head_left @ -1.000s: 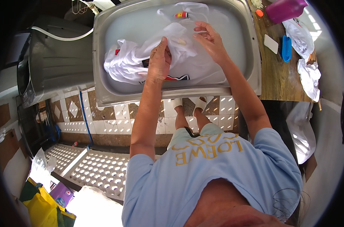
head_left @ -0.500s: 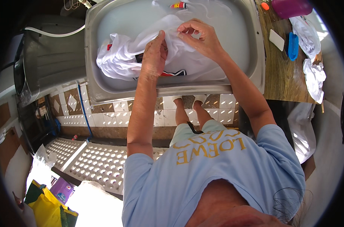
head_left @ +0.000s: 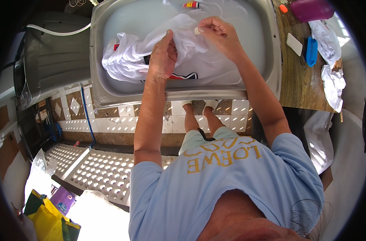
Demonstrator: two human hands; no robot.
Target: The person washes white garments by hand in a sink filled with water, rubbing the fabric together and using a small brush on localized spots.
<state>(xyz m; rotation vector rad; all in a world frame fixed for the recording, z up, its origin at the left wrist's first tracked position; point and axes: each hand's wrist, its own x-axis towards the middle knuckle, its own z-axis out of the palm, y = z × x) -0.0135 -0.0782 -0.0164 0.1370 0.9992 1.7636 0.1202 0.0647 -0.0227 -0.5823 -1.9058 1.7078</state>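
Observation:
A white wet garment (head_left: 128, 60) with red and dark patches lies bunched in cloudy water in a grey metal basin (head_left: 223, 94). My left hand (head_left: 163, 56) is at the garment's middle, thumb up and fingers curled round a fold of the cloth. Just right of it, my right hand (head_left: 221, 35) is raised over the cloth. Its thumb and fingers pinch a small cream-coloured piece (head_left: 197, 31) that looks like a sliver of soap. A little red and yellow item (head_left: 191, 5) is near the basin's far side, on or in the water.
On the right, a wooden tabletop (head_left: 289, 86) holds a blue brush-like item (head_left: 311, 51), a white block (head_left: 294, 44), a purple container (head_left: 311, 9) and white cloths (head_left: 332, 86). A dark bin-like appliance (head_left: 56, 60) with a white hose (head_left: 62, 33) stands left.
My right hand has moved slightly right and away from the cloth, and the cream-coloured piece now shows at its fingertips. My left hand stays on the garment.

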